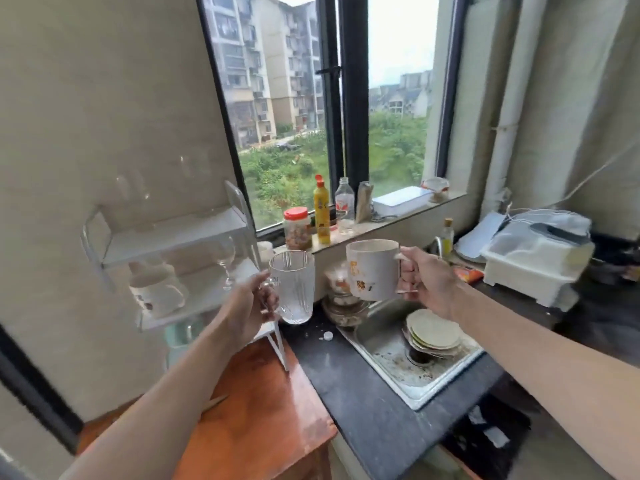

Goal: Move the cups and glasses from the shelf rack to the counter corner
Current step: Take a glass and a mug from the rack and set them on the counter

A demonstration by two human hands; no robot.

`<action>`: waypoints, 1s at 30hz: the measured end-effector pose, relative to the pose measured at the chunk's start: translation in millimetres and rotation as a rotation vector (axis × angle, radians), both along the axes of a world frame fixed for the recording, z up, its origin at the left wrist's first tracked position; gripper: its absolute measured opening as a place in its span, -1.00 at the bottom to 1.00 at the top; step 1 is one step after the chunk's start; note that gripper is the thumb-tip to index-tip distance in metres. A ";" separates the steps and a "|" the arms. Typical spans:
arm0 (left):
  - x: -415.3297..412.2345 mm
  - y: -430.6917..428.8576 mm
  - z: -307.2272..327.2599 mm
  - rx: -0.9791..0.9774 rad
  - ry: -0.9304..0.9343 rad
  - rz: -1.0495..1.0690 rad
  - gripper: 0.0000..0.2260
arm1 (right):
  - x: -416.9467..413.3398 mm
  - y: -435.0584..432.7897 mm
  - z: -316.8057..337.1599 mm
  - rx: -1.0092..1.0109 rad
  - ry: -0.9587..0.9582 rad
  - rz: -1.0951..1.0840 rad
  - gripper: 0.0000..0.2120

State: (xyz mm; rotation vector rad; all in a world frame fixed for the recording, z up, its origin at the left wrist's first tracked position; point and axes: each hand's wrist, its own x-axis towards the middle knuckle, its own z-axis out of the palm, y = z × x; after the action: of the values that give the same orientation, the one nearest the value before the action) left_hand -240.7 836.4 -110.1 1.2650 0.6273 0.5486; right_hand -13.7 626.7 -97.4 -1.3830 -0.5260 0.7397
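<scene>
My left hand (247, 306) grips the handle of a clear ribbed glass mug (294, 287), held upright just right of the white shelf rack (173, 233). Over the sink's back edge, my right hand (424, 280) holds a white patterned mug (372, 270) by its handle. On the rack's lower shelf stand another white patterned mug (156, 294) and a wine glass (225, 259). Faint clear glasses (194, 166) stand on the top shelf, blurred. The dark counter (346, 382) runs below both hands.
A steel sink (415, 362) holds stacked plates (434, 334). Stacked glass bowls (343, 299) sit in the counter corner by the sink. Jar, yellow bottle (321, 209) and clear bottle line the windowsill. A white dish rack (533, 261) is at right. The shelf rack stands on an orange wooden table (263, 410).
</scene>
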 end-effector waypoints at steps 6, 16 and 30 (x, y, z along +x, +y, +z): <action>100.2 -97.2 -27.3 -0.054 0.050 -0.258 -0.70 | 42.1 -140.3 -25.9 -0.083 0.038 -0.287 -0.53; 281.0 -329.5 -44.6 -0.083 0.103 -0.594 -0.65 | 122.8 -388.1 -47.3 -0.122 0.085 -0.531 -0.51; 485.2 -621.9 -75.7 0.064 0.220 -0.983 -0.59 | 232.4 -680.1 -90.4 -0.245 0.087 -0.926 -0.53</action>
State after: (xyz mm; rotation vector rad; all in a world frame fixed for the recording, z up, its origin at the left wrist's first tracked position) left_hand 244.5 214.4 -185.8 1.5217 0.1061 -0.3909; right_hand 218.7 -53.4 -187.8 -1.6044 0.2996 0.0981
